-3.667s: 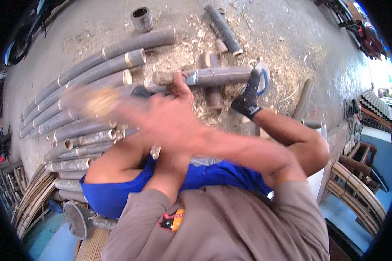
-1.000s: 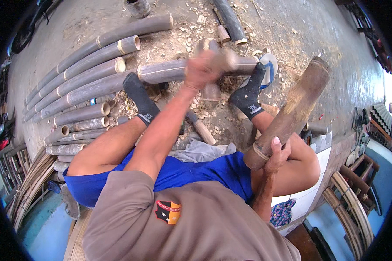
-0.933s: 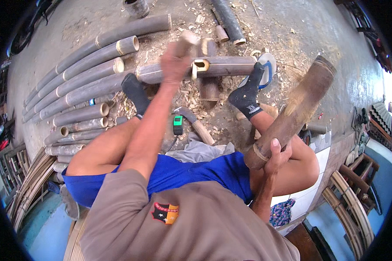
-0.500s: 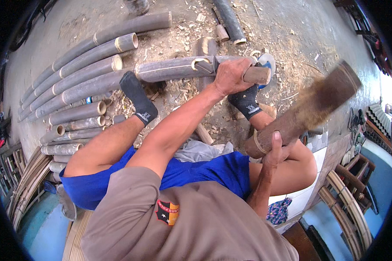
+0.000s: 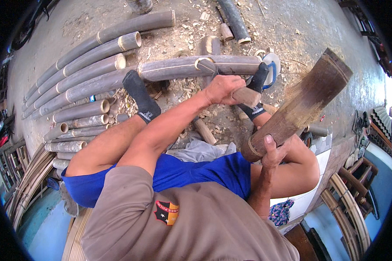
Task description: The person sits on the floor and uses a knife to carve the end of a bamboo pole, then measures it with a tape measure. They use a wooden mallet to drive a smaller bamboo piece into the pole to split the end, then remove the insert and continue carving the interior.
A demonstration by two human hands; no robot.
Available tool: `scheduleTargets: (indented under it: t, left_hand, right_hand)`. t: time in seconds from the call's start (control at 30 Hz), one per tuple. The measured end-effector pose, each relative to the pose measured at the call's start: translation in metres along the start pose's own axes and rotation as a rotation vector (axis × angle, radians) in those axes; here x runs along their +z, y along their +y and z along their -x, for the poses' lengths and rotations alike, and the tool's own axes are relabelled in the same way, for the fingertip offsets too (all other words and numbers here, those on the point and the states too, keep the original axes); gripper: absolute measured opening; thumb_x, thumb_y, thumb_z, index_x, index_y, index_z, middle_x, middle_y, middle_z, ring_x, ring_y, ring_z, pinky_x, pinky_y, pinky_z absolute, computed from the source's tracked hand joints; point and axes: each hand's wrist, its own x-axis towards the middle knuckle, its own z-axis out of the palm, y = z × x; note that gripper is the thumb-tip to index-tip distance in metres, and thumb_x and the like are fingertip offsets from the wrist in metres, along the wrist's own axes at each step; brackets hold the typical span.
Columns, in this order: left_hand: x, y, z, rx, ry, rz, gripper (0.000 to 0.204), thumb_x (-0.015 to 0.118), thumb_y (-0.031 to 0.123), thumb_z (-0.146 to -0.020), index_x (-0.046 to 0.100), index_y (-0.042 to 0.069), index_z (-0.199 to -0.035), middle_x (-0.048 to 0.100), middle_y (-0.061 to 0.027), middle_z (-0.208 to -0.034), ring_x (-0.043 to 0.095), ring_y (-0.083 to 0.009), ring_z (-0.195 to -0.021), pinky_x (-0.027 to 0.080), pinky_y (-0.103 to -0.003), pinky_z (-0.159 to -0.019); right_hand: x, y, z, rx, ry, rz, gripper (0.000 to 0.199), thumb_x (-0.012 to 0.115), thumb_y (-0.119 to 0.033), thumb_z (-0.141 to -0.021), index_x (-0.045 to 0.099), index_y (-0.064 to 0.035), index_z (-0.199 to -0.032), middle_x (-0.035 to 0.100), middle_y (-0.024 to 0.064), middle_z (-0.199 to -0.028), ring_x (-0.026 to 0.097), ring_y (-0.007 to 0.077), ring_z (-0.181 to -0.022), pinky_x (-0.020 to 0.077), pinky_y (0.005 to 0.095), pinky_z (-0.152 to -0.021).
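Note:
My left hand (image 5: 223, 90) is closed round the thick wooden handle of a dark-bladed knife (image 5: 247, 96). The blade reaches toward a long bamboo pole (image 5: 170, 69), by a curled, lifted strip of it; whether the edge is inside the wood I cannot tell. A pale split line runs along the pole, which lies across another bamboo piece, with my left foot beside it and my right foot against its right end. My right hand (image 5: 273, 152) grips the lower end of a thick bamboo length (image 5: 302, 102), raised and tilted up to the right, its middle frayed and fuzzy.
Several long bamboo poles (image 5: 113, 43) lie at the far left, with shorter pieces (image 5: 80, 112) nearer me. Wood chips (image 5: 189, 30) litter the floor. A dark pole (image 5: 234, 21) lies ahead, a sandal (image 5: 271, 69) near my right foot. Bundled strips (image 5: 353, 209) stand at right.
My left hand has come nearer and slightly left, swinging the knife handle down. The raised bamboo length's upper end has shifted a little left and away from me.

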Motion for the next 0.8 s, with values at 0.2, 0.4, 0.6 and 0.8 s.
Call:
scheduleTargets:
  t: [0.2, 0.4, 0.6, 0.8]
  left_hand:
    - [-0.126, -0.050, -0.010, -0.626, 0.702, -0.432, 0.024, 0.078, 0.019, -0.086, 0.072, 0.008, -0.106, 0.076, -0.0078, -0.098, 0.074, -0.0241, -0.089, 0.058, -0.039, -0.076]
    - [-0.122, -0.023, -0.027, -0.320, 0.798, -0.233, 0.029, 0.085, 0.019, -0.079, 0.069, 0.012, -0.102, 0.076, -0.0085, -0.093, 0.075, -0.0214, -0.085, 0.059, -0.037, -0.073]
    - [0.000, 0.027, -0.054, -0.267, 0.453, -0.131, 0.045, 0.086, 0.030, -0.070, 0.068, 0.011, -0.107, 0.073, -0.0113, -0.098, 0.074, -0.0315, -0.090, 0.060, -0.043, -0.076]
    - [0.007, 0.015, -0.065, -0.353, 0.435, -0.076, 0.037, 0.084, 0.029, -0.069, 0.064, 0.009, -0.094, 0.071, -0.0128, -0.093, 0.072, -0.0358, -0.087, 0.058, -0.046, -0.074]
  right_hand:
    - [0.002, -0.006, 0.002, -0.133, 0.090, 0.045, 0.077, 0.081, -0.039, -0.079, 0.054, 0.0090, -0.133, 0.066, 0.0163, -0.120, 0.064, 0.0278, -0.111, 0.0487, 0.0403, -0.100]
    - [0.019, -0.030, -0.013, -0.011, 0.007, 0.011, 0.075, 0.075, -0.035, -0.080, 0.049, 0.0075, -0.136, 0.065, 0.0193, -0.115, 0.065, 0.0286, -0.105, 0.0510, 0.0409, -0.094]
    - [0.010, -0.033, -0.014, -0.071, 0.076, 0.053, 0.083, 0.076, -0.034, -0.083, 0.040, 0.0061, -0.145, 0.064, 0.0190, -0.119, 0.067, 0.0284, -0.099, 0.0527, 0.0409, -0.091]
    - [0.007, -0.030, -0.009, -0.087, 0.210, 0.083, 0.089, 0.074, -0.035, -0.083, 0.036, 0.0085, -0.151, 0.060, 0.0219, -0.127, 0.061, 0.0315, -0.112, 0.0466, 0.0436, -0.101]
